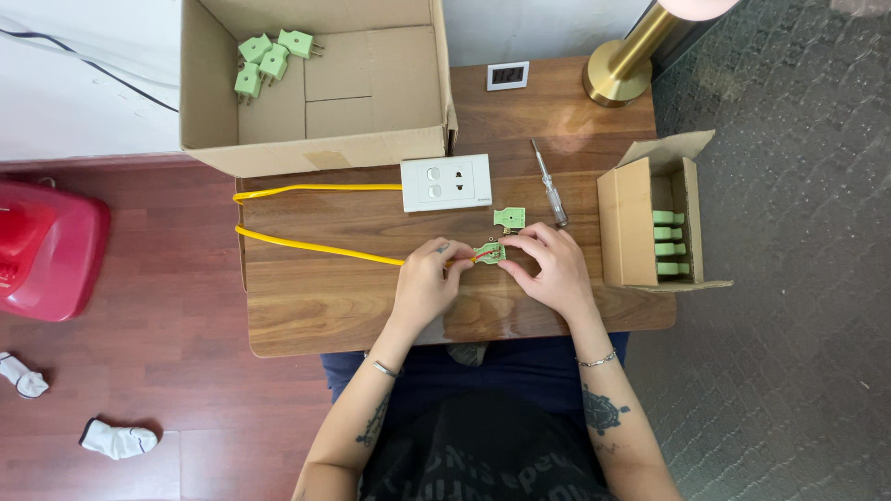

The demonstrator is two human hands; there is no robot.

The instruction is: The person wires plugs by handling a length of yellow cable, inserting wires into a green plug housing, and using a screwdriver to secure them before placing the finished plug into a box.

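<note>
Green plug (pixel 489 252), yellow cable (pixel 316 247), white socket plate (pixel 446 183), brown table (pixel 371 306).

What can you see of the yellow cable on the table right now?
The yellow cable looks like a thin, plastic-sheathed cord. It leaves the white socket plate, runs left, bends back at the wooden table's left edge, then crosses diagonally to the open green plug half, pinched between left hand and right hand.
</note>
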